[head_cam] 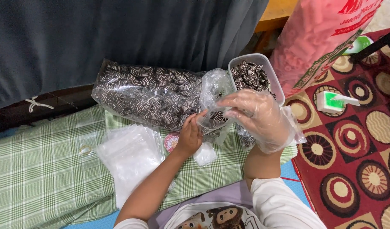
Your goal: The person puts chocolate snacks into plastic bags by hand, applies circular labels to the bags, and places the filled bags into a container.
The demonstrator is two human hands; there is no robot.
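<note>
My left hand [190,136] pinches the rim of a small clear plastic bag [213,114] partly filled with brown-and-cream swirl-patterned cookies. My right hand [258,115], in a loose clear plastic glove, reaches into the bag's mouth from the right. Just behind stands a clear rectangular tub [274,80] holding the same cookies. A large clear sack [148,94] of these cookies lies on its side to the left.
A stack of small empty clear bags [129,157] and a round pink sticker [172,142] lie on a green plaid cloth [38,169]. A tall pink snack bag [320,38] stands at right over a patterned red carpet [356,161]. A green-and-white tape dispenser [335,101] sits there.
</note>
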